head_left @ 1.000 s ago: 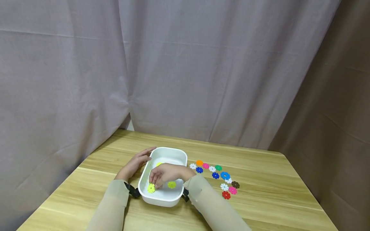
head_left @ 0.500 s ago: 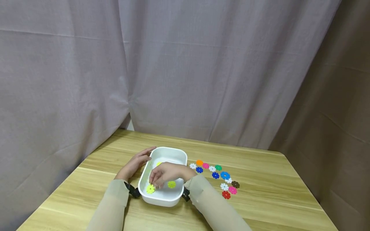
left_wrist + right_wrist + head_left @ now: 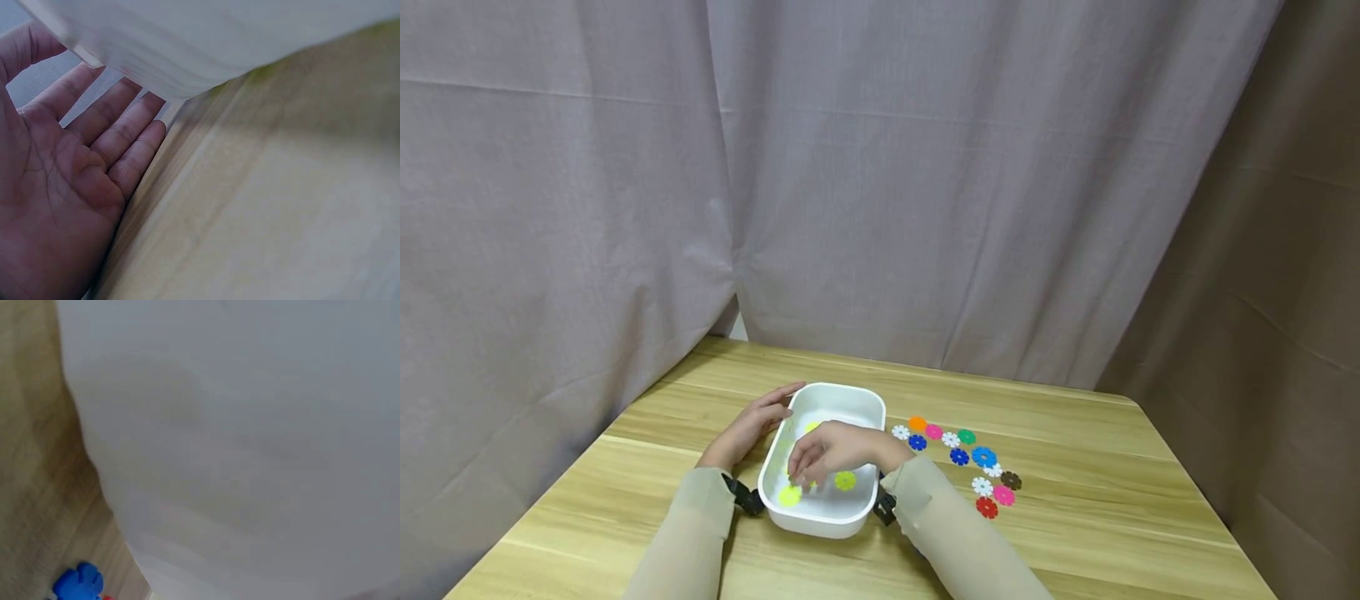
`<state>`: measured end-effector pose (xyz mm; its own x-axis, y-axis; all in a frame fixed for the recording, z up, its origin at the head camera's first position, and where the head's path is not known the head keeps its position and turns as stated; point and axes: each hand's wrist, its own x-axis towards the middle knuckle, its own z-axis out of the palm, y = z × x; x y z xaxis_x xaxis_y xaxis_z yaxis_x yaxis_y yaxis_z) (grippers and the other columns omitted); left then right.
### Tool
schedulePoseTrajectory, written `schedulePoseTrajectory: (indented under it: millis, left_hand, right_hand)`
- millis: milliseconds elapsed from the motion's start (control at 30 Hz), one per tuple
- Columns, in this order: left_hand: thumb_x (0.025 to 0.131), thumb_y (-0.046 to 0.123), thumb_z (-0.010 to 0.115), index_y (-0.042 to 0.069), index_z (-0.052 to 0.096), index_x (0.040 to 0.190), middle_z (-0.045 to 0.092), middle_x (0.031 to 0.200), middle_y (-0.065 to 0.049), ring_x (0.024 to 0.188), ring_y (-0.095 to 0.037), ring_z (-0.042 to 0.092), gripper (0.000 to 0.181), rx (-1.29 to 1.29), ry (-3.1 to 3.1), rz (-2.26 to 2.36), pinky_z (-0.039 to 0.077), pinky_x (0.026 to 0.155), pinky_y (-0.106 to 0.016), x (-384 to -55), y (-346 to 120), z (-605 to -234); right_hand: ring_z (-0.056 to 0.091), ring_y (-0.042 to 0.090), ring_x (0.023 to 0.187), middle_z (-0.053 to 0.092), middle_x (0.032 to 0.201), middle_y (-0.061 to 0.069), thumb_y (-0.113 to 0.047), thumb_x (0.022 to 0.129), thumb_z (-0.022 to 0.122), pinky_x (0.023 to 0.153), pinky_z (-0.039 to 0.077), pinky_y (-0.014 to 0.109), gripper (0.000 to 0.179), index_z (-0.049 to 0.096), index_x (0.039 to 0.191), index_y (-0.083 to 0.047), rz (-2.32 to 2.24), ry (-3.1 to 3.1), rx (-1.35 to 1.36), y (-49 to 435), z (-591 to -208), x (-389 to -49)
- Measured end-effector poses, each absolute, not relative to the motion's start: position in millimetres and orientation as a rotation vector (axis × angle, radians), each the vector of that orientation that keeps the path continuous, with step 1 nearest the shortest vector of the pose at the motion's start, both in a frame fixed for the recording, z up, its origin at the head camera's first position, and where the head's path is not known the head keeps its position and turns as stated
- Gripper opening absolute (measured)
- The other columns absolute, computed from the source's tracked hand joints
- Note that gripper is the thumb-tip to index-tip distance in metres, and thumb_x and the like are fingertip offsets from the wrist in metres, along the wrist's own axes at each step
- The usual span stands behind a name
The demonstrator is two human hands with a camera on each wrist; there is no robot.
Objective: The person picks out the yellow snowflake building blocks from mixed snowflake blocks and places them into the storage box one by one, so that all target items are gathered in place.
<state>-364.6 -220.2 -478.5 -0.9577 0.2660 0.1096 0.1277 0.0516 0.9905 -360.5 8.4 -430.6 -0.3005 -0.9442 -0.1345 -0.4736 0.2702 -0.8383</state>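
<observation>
A white tray with rounded corners stands on the wooden table. My left hand lies along its left side, fingers extended at the rim; in the left wrist view the left hand shows its palm and nearly straight fingers against the outer wall. My right hand hangs over the tray's inside with bent, loose fingers. Below its fingertips is a blurred yellow flower-shaped disc, apart from them. Another yellow disc lies right of the fingers, and one more is partly covered behind the hand. The tray's wall hides the right hand in its wrist view.
Right of the tray lie several loose flower-shaped discs, among them an orange disc, a light blue disc, a brown disc and a red disc. A grey curtain hangs behind the table.
The yellow disc at my right fingertips has slipped slightly down and away from them, showing a gap. The right fingers have loosened a little. My left hand and the tray have stayed put.
</observation>
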Motion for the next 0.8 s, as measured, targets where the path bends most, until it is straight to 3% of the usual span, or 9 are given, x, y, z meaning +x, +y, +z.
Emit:
schedulePoseTrajectory:
  millis: [267,433,700,800]
  left_hand:
    - [0.096,0.012,0.051,0.014,0.043,0.154,0.038,0.158,-0.012,0.14,-0.033,0.04,0.059,0.448,2.204,2.049,0.026,0.117,-0.047,-365,-220,-480]
    - [0.095,0.014,0.053,0.018,0.046,0.152,0.041,0.157,-0.009,0.139,-0.031,0.042,0.058,0.424,2.218,2.046,0.026,0.117,-0.047,-364,-220,-479]
    - [0.095,0.012,0.051,0.015,0.044,0.153,0.045,0.152,-0.015,0.136,-0.032,0.046,0.058,0.446,2.207,2.055,0.031,0.115,-0.045,-364,-219,-480]
    - [0.095,0.012,0.052,0.017,0.046,0.152,0.046,0.152,-0.012,0.136,-0.03,0.046,0.057,0.43,2.206,2.061,0.031,0.116,-0.045,-364,-219,-479]
  right_hand:
    - [0.072,0.009,0.087,0.076,0.093,-0.007,-0.014,0.091,0.074,0.08,0.057,0.024,0.016,0.073,0.106,-0.009,-0.869,2.009,-1.366,10,-430,-362]
    - [0.07,0.005,0.089,0.074,0.092,-0.013,-0.009,0.09,0.074,0.086,0.054,0.021,0.014,0.073,0.104,-0.01,-0.896,2.035,-1.367,11,-426,-361]
    - [0.07,0.005,0.091,0.076,0.095,-0.006,-0.012,0.091,0.073,0.087,0.054,0.022,0.016,0.073,0.106,-0.007,-0.905,2.037,-1.364,14,-420,-359]
    - [0.07,0.005,0.091,0.075,0.095,-0.008,-0.012,0.091,0.073,0.087,0.054,0.022,0.015,0.073,0.106,-0.008,-0.904,2.05,-1.367,17,-421,-359]
